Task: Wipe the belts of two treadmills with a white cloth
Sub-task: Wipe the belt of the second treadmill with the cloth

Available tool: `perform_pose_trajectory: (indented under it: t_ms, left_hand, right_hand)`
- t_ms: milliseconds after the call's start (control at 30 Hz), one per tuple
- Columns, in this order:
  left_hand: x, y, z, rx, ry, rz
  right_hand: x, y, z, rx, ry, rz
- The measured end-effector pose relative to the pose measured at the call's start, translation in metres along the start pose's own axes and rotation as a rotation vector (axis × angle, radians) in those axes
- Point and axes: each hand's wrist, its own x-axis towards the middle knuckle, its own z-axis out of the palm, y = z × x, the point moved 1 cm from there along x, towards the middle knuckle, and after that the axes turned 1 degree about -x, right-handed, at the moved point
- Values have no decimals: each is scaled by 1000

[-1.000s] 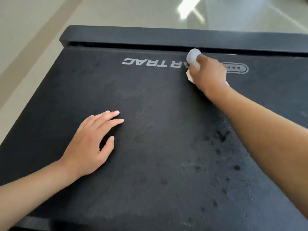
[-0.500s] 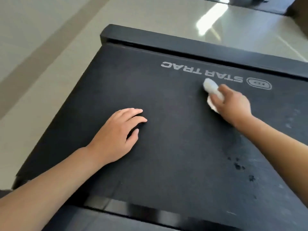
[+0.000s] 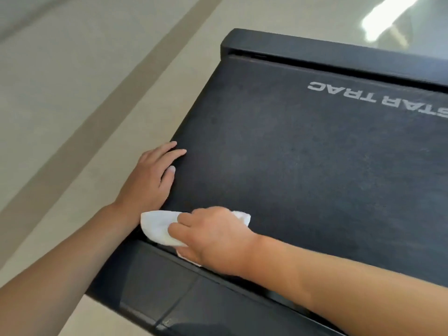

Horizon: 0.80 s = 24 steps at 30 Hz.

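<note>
A black treadmill belt (image 3: 303, 161) fills the right of the head view, with white STAR TRAC lettering (image 3: 378, 98) near its far end. My right hand (image 3: 213, 238) grips a crumpled white cloth (image 3: 157, 226) and presses it on the belt's near left corner, beside the near frame edge. My left hand (image 3: 150, 183) rests flat at the belt's left edge, fingers straight, just above the cloth.
The treadmill's black frame (image 3: 184, 301) runs along the near side and a black end bar (image 3: 315, 52) crosses the far end. Pale tiled floor (image 3: 72, 105) with a darker stripe lies to the left.
My right hand has dragged the cloth from near the lettering back to the belt's near left corner. The view has swung left; my left hand now sits at the belt's left edge.
</note>
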Motion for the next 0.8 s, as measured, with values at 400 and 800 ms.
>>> perform_pose_trajectory:
  t_ms: [400, 800]
  left_hand:
    - [-2, 4, 5, -11, 53, -12]
    - [-1, 81, 40, 61, -81, 207]
  right_hand:
    - [-35, 137, -56, -219, 268, 654]
    - [-132, 241, -119, -266, 359, 903]
